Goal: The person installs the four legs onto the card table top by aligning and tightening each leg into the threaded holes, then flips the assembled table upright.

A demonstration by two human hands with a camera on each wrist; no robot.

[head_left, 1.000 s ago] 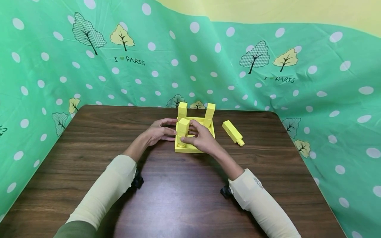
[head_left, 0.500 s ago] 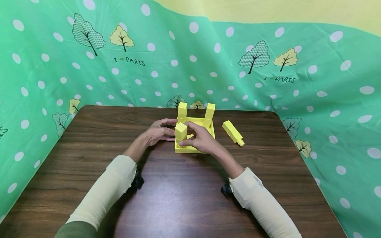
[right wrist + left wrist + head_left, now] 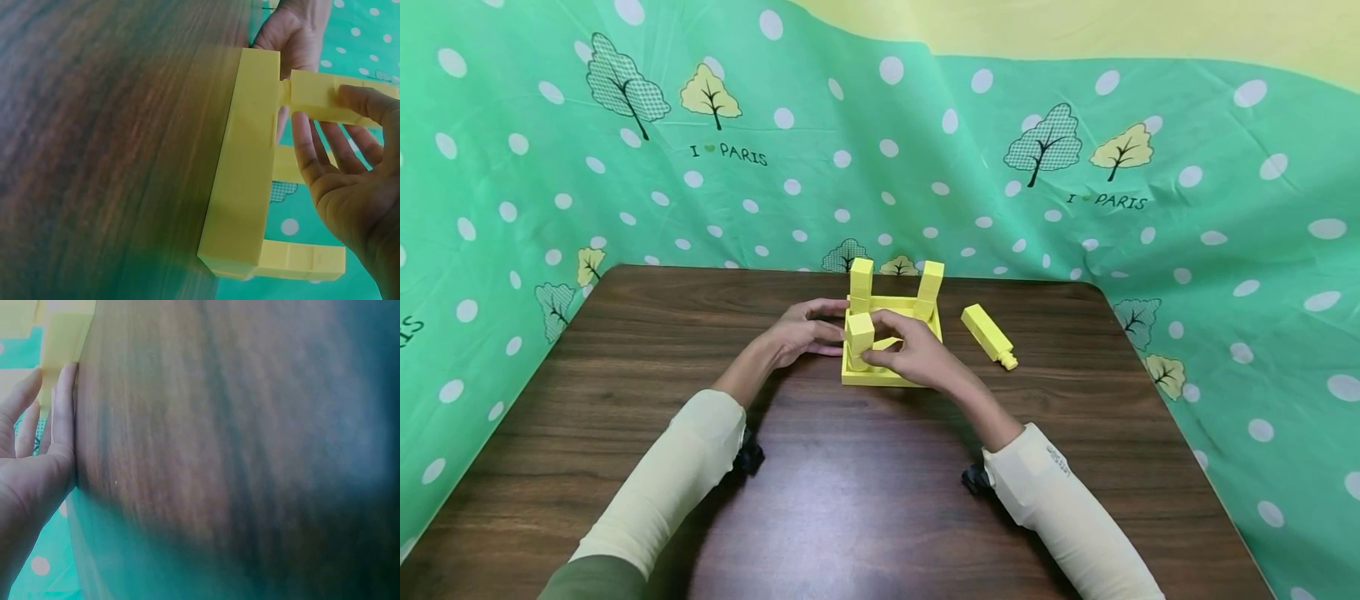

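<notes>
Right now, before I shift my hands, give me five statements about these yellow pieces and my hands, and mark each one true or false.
1. Your right hand pinches the near-left block. True.
2. Your left hand holds the loose block. False: it is at the yellow tray's left side.
3. The far-left block and far-right block stand up from the yellow tray. True.
4. The loose block stands upright. False: it lies on the tabletop.
5. The loose block is right of the yellow tray. True.
</notes>
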